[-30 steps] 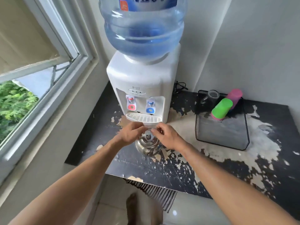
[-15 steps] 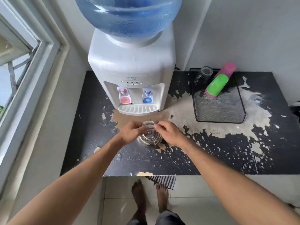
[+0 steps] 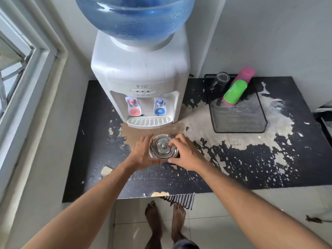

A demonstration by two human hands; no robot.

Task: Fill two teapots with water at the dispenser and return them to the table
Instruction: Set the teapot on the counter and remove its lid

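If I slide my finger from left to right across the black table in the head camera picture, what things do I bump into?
Left hand → steel teapot → right hand → black mesh tray holding the cups. The water dispenser stands behind the teapot, so it has no clear place in the order.

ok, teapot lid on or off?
On: the knobbed lid sits on the steel teapot, held between both hands.
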